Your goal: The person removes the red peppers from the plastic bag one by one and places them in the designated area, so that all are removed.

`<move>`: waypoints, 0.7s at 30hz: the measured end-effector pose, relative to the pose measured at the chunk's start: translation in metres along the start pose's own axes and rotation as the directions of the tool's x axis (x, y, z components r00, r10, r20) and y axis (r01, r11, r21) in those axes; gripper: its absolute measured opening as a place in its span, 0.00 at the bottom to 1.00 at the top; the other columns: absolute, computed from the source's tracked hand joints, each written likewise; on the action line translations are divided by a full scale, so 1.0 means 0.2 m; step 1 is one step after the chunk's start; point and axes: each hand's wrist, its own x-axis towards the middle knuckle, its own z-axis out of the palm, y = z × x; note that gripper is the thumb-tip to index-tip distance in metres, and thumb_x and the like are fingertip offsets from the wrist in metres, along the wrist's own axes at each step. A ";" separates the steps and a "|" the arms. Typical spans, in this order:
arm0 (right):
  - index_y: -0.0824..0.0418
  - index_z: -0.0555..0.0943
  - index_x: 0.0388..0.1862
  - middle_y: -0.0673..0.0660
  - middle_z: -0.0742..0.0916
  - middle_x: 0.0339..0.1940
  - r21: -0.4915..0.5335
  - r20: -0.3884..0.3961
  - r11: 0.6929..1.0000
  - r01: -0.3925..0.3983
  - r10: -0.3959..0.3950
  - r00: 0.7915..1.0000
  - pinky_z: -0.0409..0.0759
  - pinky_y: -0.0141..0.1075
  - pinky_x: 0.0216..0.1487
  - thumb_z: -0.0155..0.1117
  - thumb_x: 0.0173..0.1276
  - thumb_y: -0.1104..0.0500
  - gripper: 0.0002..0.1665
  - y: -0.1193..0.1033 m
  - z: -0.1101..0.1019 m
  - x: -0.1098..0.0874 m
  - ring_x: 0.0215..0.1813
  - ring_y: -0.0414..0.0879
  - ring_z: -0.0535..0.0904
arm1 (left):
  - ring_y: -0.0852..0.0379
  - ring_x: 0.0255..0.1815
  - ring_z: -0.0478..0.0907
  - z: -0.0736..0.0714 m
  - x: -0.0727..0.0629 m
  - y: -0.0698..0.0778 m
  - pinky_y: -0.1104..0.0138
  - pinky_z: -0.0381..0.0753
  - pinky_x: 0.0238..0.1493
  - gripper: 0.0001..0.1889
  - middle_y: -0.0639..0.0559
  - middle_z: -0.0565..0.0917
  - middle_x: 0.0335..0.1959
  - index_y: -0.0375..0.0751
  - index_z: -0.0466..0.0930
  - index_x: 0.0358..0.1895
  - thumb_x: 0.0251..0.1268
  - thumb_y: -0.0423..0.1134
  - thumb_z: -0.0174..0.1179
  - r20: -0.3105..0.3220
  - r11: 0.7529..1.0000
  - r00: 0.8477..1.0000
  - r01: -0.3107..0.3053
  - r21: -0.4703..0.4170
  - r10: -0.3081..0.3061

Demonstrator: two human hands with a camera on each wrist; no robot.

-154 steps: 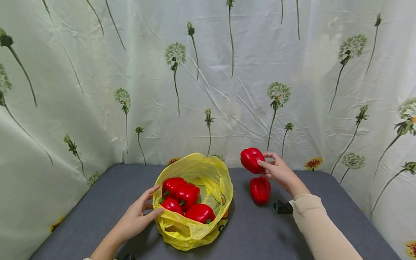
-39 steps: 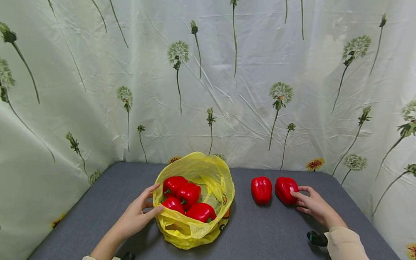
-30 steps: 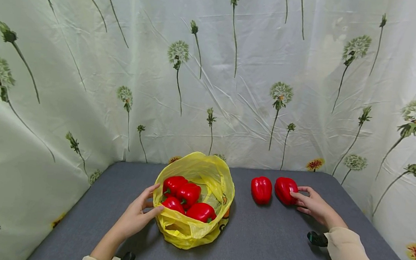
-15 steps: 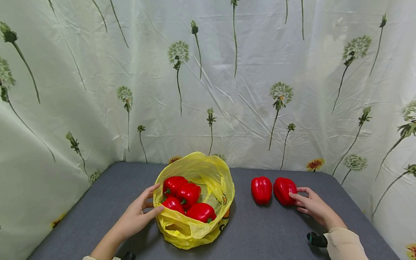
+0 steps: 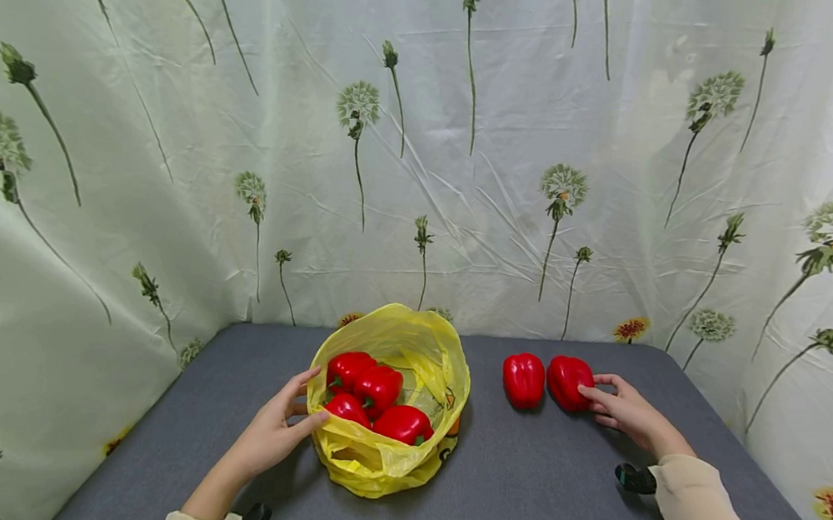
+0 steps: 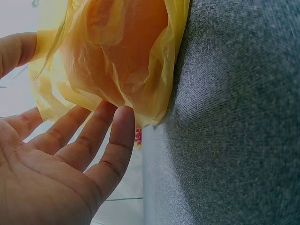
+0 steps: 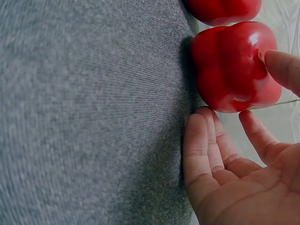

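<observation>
In the head view, a yellow plastic bag [image 5: 381, 470] stands with its mouth facing up, holding several red bell peppers [image 5: 377, 388]. My left hand [image 5: 270, 430] rests against its left side, fingers spread and fairly straight; the left wrist view shows fingertips touching the film and the thumb at the bag's edge. To the right, one bell pepper [image 5: 523, 381] lies on the table. Beside it, my right hand [image 5: 631, 415] holds another bell pepper [image 7: 234, 70] by its right end, thumb on its front face and fingertips at its lower edge. That pepper sits on the table.
The grey table [image 5: 507, 495] carries everything. A pale curtain [image 5: 429, 127] printed with dandelions hangs behind and at both sides. Dark wrist devices [image 5: 635, 478] show under the beige sleeves.
The right hand brought its bell pepper over and down to the table, right of the other one. In the last second that pepper shifted slightly left. The left hand and bag stayed put.
</observation>
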 end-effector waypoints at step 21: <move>0.77 0.53 0.79 0.77 0.75 0.68 -0.072 -0.009 0.997 -0.011 0.010 1.000 0.87 0.41 0.57 0.56 0.86 0.44 0.46 -0.01 -0.01 0.00 0.63 0.58 0.82 | 0.43 0.64 0.85 0.00 0.00 0.00 0.61 0.86 0.54 0.40 0.36 0.75 0.75 0.54 0.58 0.86 0.78 0.47 0.67 0.003 1.000 1.000 0.005 -0.002 -0.005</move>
